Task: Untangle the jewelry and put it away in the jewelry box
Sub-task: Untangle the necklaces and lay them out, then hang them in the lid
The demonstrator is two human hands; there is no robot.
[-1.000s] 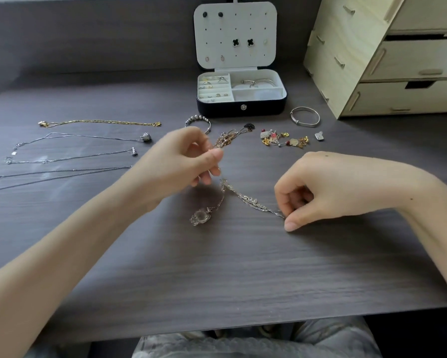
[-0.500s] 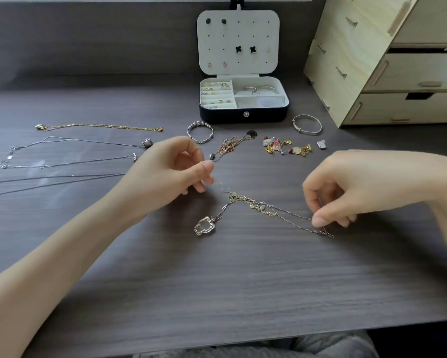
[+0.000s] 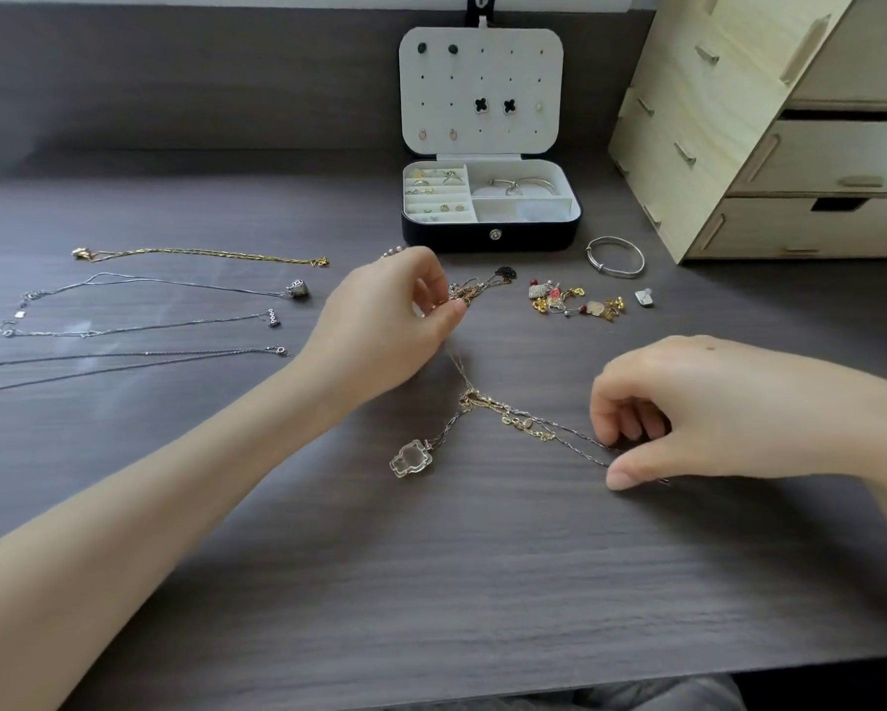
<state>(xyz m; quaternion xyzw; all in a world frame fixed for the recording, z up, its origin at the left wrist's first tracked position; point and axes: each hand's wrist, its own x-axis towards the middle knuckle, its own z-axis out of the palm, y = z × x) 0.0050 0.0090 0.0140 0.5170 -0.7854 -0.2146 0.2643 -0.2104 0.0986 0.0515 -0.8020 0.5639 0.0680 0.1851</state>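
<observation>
Head: knotted gold-and-silver chains (image 3: 475, 400)

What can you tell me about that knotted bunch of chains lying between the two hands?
The tangled chains are thin gold and silver strands knotted together on the dark wood-grain table. A clear pendant lies flat at one end. The left hand pinches one strand; the right hand pinches the far end.
</observation>
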